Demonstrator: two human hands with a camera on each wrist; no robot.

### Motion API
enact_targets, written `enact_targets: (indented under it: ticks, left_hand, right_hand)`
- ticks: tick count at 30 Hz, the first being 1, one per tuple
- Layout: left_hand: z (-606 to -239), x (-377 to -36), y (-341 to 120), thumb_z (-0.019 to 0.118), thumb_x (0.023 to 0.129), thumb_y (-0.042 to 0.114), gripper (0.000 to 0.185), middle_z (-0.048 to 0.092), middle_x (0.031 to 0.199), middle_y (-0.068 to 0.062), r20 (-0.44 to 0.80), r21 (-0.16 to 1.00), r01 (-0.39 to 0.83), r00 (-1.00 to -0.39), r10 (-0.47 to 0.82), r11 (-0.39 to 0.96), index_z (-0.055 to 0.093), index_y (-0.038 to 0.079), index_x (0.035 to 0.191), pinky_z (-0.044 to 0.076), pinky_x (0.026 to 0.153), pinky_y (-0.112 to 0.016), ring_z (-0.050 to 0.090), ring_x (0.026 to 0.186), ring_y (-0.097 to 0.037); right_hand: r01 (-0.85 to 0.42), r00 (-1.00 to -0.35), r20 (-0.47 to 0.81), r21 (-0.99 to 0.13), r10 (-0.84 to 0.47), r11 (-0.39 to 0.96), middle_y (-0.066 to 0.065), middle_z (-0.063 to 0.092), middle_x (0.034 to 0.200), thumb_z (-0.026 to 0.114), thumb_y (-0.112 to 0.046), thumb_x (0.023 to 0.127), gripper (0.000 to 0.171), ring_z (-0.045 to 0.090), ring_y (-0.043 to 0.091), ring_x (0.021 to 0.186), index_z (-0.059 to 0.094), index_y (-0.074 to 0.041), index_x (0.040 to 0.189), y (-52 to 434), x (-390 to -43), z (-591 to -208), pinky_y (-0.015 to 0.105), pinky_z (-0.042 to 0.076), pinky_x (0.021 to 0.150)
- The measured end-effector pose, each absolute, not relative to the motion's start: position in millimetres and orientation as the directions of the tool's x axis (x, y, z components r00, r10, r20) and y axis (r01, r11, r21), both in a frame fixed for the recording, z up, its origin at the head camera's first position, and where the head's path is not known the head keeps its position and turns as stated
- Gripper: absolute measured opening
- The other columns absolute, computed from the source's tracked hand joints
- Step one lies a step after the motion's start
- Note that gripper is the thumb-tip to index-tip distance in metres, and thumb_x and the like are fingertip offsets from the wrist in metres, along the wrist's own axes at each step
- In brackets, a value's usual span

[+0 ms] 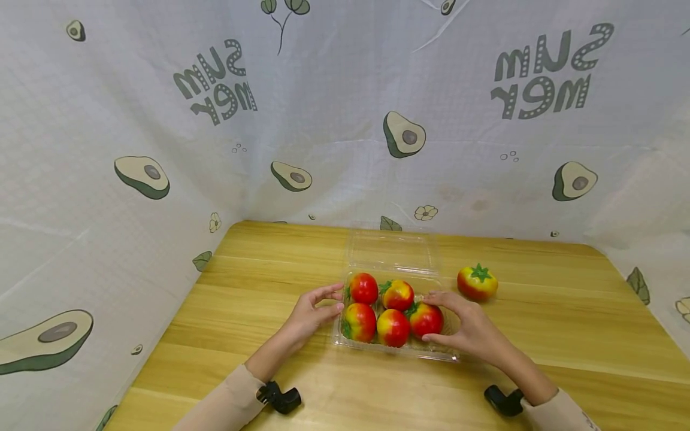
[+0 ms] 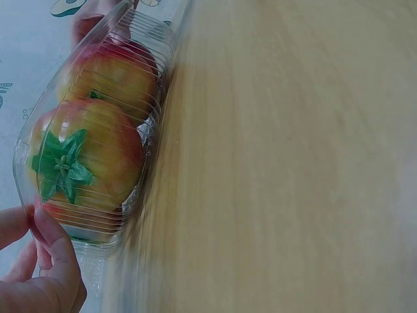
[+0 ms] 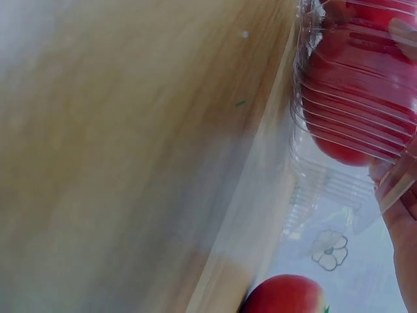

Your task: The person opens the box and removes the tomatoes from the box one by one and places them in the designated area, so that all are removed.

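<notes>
Two hands, left hand (image 1: 309, 314) and right hand (image 1: 466, 326), hold the clear box (image 1: 396, 350), fingers curled round its ends

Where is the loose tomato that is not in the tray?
In the head view the loose tomato sits on the table, right of the clear tray, beyond the right hand.
</notes>
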State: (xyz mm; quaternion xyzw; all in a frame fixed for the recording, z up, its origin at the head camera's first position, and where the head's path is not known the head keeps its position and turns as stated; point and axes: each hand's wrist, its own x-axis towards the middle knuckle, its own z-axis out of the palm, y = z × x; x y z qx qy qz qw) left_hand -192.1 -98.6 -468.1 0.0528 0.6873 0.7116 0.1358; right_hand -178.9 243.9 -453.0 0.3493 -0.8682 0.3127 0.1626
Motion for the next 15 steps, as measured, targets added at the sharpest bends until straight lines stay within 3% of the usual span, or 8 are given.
enact_targets:
  ticks: [15]
  left_hand:
    - [-468.7,-192.4,-99.0,0.068,0.094,0.005,0.048,0.055,0.122,-0.020,-0.109,0.992,-0.122,-0.957,0.269,-0.031,0.055,0.000,0.140,0.056,0.085,-0.027,0.063,0.080,-0.011]
  right_hand:
    - [-0.710,-0.703,0.507,-0.462,-0.499,0.531,0.008,0.070,0.119,0.095,-0.017,0.063,0.062,0.063,0.032,0.110,0.070,-0.006,0.119,245.7,-178.6,-447.8,0.006,0.033,0.100]
